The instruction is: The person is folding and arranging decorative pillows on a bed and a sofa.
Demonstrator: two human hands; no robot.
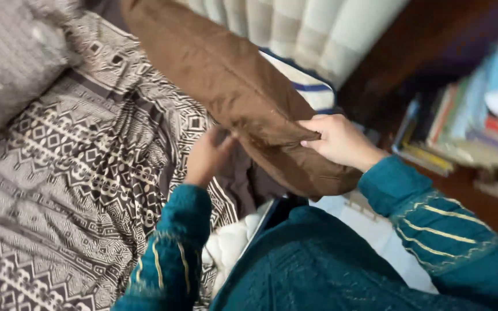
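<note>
A brown pillow (pixel 226 75) is held up over the bed, slanting from the top centre down to the middle. My right hand (pixel 335 138) pinches its lower edge from the right side. My left hand (pixel 208 155) reaches under the pillow's lower end and touches it; its fingers are partly hidden by the brown fabric. Both arms wear teal sleeves with gold stripes.
A bedsheet (pixel 87 167) with a black-and-white geometric pattern covers the bed at left. A grey pillow (pixel 12 63) lies at top left. A striped cushion (pixel 301 26) leans at top centre. Stacked books (pixel 468 121) fill a dark wooden shelf at right.
</note>
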